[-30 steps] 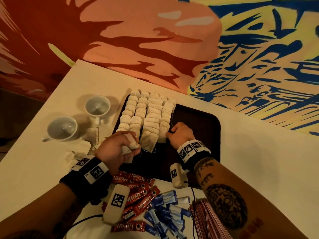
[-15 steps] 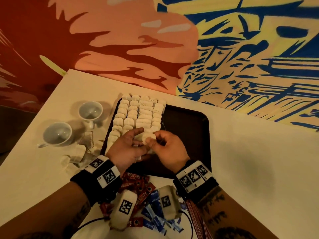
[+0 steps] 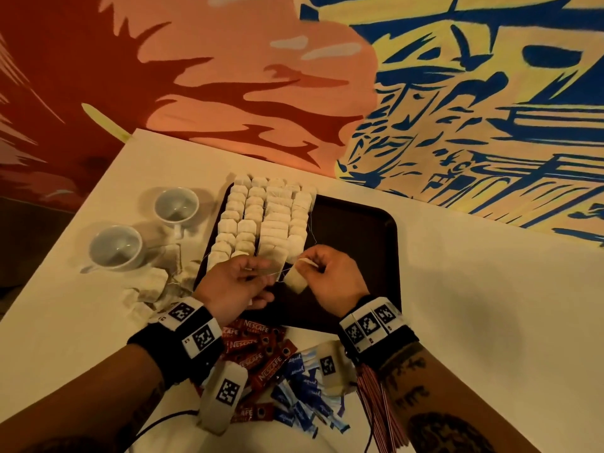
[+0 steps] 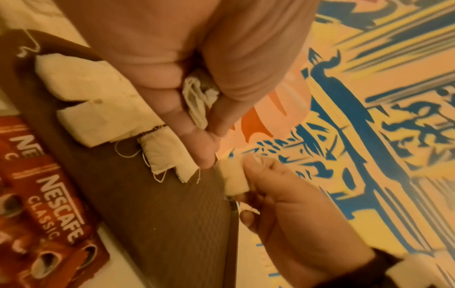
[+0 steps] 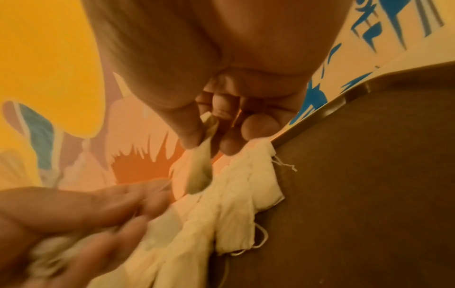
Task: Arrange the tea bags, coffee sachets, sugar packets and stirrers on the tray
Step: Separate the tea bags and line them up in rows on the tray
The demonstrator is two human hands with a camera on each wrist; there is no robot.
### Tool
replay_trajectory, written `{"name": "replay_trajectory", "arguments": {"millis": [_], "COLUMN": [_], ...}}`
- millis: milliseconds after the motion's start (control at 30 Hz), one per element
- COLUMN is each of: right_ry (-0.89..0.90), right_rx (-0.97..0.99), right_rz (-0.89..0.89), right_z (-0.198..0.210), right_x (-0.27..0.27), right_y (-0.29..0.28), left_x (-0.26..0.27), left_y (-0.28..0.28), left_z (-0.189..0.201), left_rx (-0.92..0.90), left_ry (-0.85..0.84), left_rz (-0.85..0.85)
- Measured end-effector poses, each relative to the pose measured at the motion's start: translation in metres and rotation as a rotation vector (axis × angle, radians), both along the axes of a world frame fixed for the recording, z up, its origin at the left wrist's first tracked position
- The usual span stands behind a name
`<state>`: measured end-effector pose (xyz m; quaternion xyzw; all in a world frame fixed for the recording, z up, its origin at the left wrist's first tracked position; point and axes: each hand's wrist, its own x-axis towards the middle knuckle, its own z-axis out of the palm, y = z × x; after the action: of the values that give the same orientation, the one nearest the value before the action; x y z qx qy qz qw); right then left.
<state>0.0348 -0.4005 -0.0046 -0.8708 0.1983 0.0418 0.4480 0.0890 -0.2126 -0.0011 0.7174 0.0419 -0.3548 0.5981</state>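
Note:
Over the near part of the dark tray (image 3: 356,243) my right hand (image 3: 307,268) pinches one white tea bag (image 3: 295,279) between thumb and forefinger; the right wrist view shows the same tea bag (image 5: 200,165) hanging from that pinch. My left hand (image 3: 258,273) is just to its left, fingers curled round a crumpled tea bag (image 4: 197,99) in the palm. A thin string runs between the two hands. Rows of tea bags (image 3: 264,217) fill the tray's left half; its right half is bare.
Two white cups (image 3: 176,204) (image 3: 116,246) and loose tea bags (image 3: 153,282) lie left of the tray. Below my wrists are red coffee sachets (image 3: 258,351), blue sugar packets (image 3: 304,387) and a stirrer bundle (image 3: 379,403). A painted wall stands behind the table.
My right hand left the tea bag rows and met the left hand over the tray's near edge. It now pinches a tea bag, and the hands have drawn slightly apart.

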Motion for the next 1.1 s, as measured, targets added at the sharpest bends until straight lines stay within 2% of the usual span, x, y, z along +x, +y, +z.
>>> {"name": "replay_trajectory", "arguments": {"millis": [133,233,300,433,733,867,1100], "right_ry": [0.186,0.330,0.384,0.427,0.412,0.425,0.431], "right_rx": [-0.158,-0.260,-0.281,-0.370,-0.345,-0.366,-0.328], "right_rz": [0.056,0.228,0.325,0.400,0.285,0.297,0.263], "right_z": [-0.015,-0.024,-0.030,-0.042,-0.048,-0.048,-0.046], "right_x": [0.019,0.033,0.040,0.053,0.079,0.091,0.099], "right_y": [-0.021,-0.023,-0.023,-0.024,-0.026,-0.023,-0.026], "left_x": [0.014,0.021,0.024,0.025,0.034,0.039,0.046], "left_y": [0.010,0.012,0.011,0.012,0.011,0.009,0.012], "left_z": [-0.002,-0.002,-0.003,-0.005,-0.004,-0.005,-0.006], "left_rx": [0.056,0.063,0.075,0.063,0.028,0.012,0.007], "left_ry": [0.053,0.091,0.107,0.136,0.223,0.243,0.225], "left_rz": [0.092,0.109,0.139,0.218,0.294,0.316,0.282]}}
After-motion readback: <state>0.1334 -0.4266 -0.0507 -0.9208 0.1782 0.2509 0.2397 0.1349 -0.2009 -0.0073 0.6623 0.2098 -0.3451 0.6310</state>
